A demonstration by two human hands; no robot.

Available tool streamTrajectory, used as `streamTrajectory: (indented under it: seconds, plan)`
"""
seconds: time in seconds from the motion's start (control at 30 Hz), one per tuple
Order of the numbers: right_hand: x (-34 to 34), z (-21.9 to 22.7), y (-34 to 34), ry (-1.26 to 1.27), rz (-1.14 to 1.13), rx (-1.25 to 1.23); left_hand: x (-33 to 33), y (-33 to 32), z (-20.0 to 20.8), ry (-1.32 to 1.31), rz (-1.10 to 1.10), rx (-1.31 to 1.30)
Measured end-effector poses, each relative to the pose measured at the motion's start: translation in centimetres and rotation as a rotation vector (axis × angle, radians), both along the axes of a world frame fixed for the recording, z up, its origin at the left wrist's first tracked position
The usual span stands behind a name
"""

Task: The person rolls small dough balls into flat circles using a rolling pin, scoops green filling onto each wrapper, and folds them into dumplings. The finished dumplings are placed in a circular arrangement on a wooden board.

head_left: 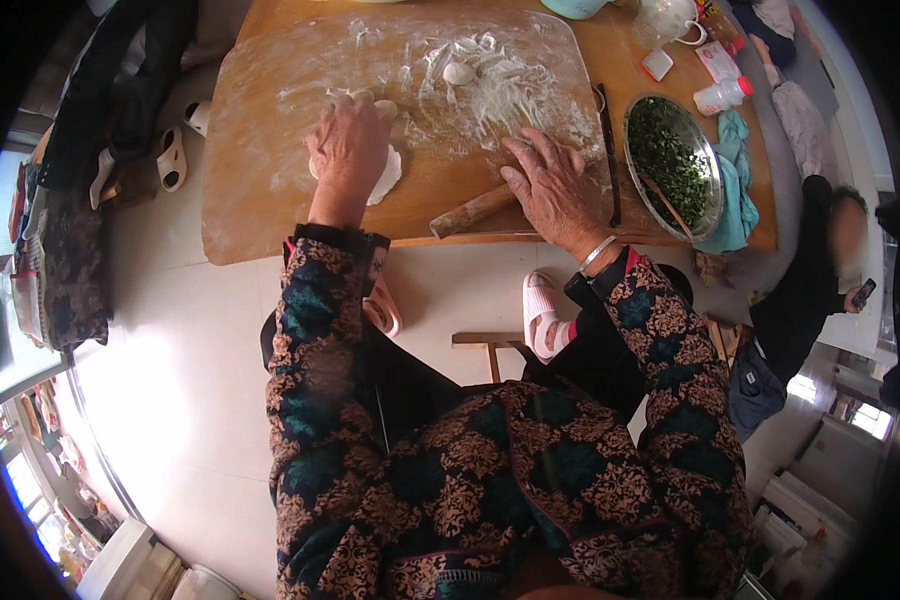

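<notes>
head view: dough round (385,178) half under left hand (348,150)

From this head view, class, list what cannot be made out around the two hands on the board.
Head view only:
- Dough disc: mostly hidden under the left hand.
- Rolling pin: far end covered by the right hand.
- Bowl of chopped greens: too small to identify.
- Dough pieces: blurred in flour.
</notes>
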State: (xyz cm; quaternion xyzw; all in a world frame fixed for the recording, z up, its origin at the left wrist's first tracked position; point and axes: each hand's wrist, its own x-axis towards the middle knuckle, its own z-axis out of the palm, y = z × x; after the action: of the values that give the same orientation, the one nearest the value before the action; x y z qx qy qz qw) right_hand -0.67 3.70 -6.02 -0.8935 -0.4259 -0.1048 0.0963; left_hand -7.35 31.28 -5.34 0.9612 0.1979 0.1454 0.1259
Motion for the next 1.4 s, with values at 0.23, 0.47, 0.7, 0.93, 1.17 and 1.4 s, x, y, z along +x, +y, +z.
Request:
streamTrajectory:
  seconds: [0.23,0.47,0.7,0.93,1.17,1.4]
  plan:
    - [-0.1,0.0,-0.6,0.013,0.021,0.006,2.1,-0.9,-1.2,-0.19,-0.197,-0.171]
    - [1.6,-1.2,-2.2,0.034,0.068,0.066,2.6,-3.0,-2.6,-0.238,-0.518,0.1]
    - [2.0,-1.6,-2.1,0.027,0.046,0.079,-0.4,-5.2,-3.0,-0.09,-0.425,0.23]
    - [3.4,-2.3,-1.6,-0.075,-0.024,0.019,-2.5,-9.0,-1.7,-0.204,-0.877,-0.152]
    - [8.2,-3.3,6.0,-0.127,0.022,0.123,1.8,-7.6,-1.3,-0.168,-0.611,-0.409]
    - [2.9,-2.6,-1.5,-0.056,0.147,0.043,0.4,-7.2,-1.2,0.113,-0.482,-0.576]
